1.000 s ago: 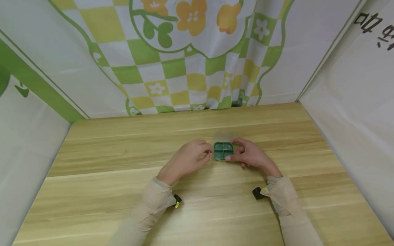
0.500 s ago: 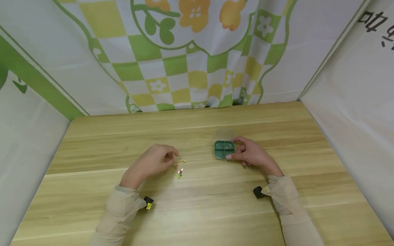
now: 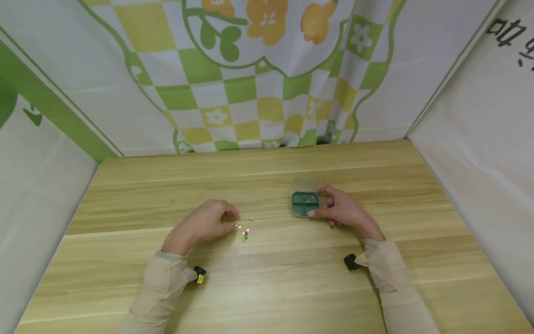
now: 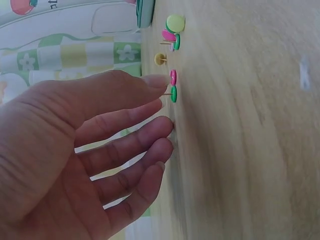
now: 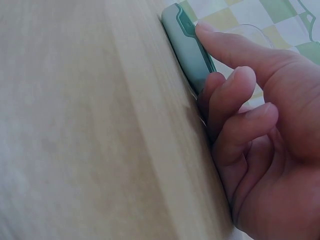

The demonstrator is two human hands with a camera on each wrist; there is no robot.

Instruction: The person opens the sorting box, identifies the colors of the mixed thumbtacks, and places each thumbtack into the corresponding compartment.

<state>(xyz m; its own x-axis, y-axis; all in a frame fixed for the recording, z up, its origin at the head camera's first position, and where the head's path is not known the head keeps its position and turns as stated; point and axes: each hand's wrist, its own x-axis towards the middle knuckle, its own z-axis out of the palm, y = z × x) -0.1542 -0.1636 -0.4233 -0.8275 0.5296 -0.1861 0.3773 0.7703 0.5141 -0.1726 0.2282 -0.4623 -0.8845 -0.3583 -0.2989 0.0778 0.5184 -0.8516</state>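
Observation:
A small green box (image 3: pixel 305 203) with four compartments lies on the table, its clear lid (image 3: pixel 306 183) swung back. My right hand (image 3: pixel 343 211) holds the box at its right side, thumb on the near rim and index finger toward the back corner. To the left, my left hand (image 3: pixel 202 226) hovers low beside several scattered thumbtacks (image 3: pixel 245 234). In the left wrist view its fingers are loosely bent and apart from the thumb, with nothing visible between them. The thumb tip is close to a green thumbtack (image 4: pixel 174 94); a yellow-green one (image 4: pixel 175 23) lies farther off.
A wooden table (image 3: pixel 267 287) extends around both hands. Behind it hangs a checked, flowered curtain (image 3: pixel 250 93), and a white wall panel (image 3: pixel 479 139) borders the right side. A black wrist camera (image 3: pixel 351 261) sits at the right sleeve.
My left hand has moved from the box's left edge leftward to the thumbtacks, which its arm hid before. Its fingers have since parted slightly. The right hand keeps its hold on the box.

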